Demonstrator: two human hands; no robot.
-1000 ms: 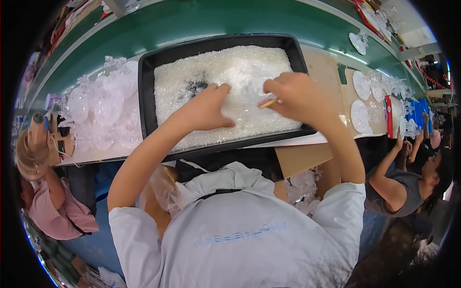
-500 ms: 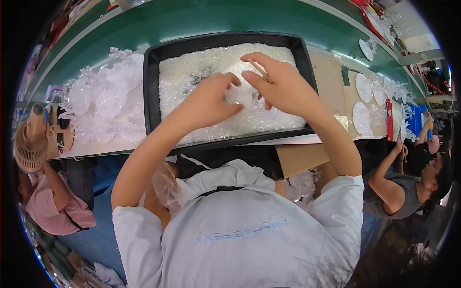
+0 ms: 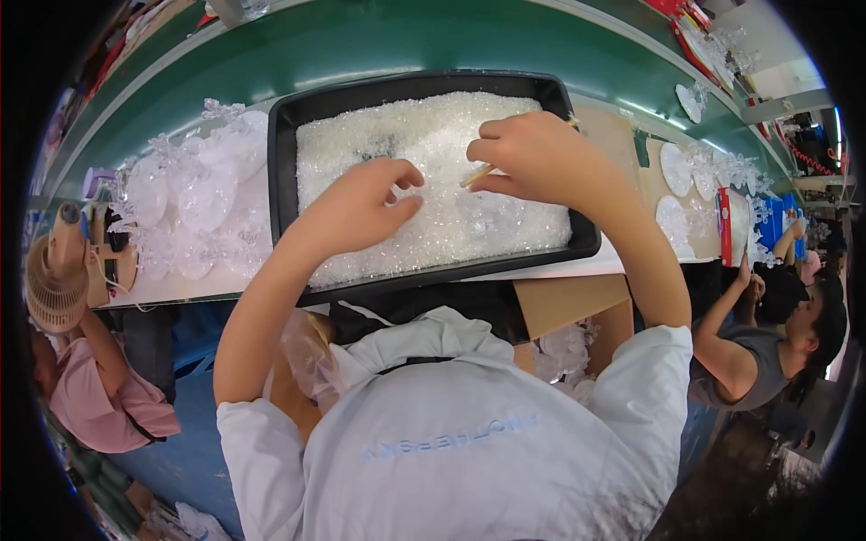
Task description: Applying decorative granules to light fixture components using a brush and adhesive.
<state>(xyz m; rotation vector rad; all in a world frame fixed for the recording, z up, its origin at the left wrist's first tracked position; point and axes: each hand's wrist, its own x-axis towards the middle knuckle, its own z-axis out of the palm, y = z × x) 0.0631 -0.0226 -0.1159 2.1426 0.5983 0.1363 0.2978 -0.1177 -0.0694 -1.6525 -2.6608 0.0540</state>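
Observation:
A black tray in front of me is filled with clear, glittering granules. Above its middle, my left hand hovers with curled fingers apart and nothing visible between them. My right hand, over the tray's right half, pinches a thin wooden stick whose pale end points down toward the granules. Whether that end is a brush tip is too small to tell. Below the right hand a clear, shiny piece lies in the granules, partly blending with them; neither hand touches it.
Clear plastic pieces with round discs crowd the table left of the tray; similar discs lie on cardboard at right. A beige fan stands far left. An open cardboard box sits by my lap. People work on both sides.
My hands have drawn apart, the left moving left and nearer me. The clear piece that was between them now lies in the granules. The stick now points down and left.

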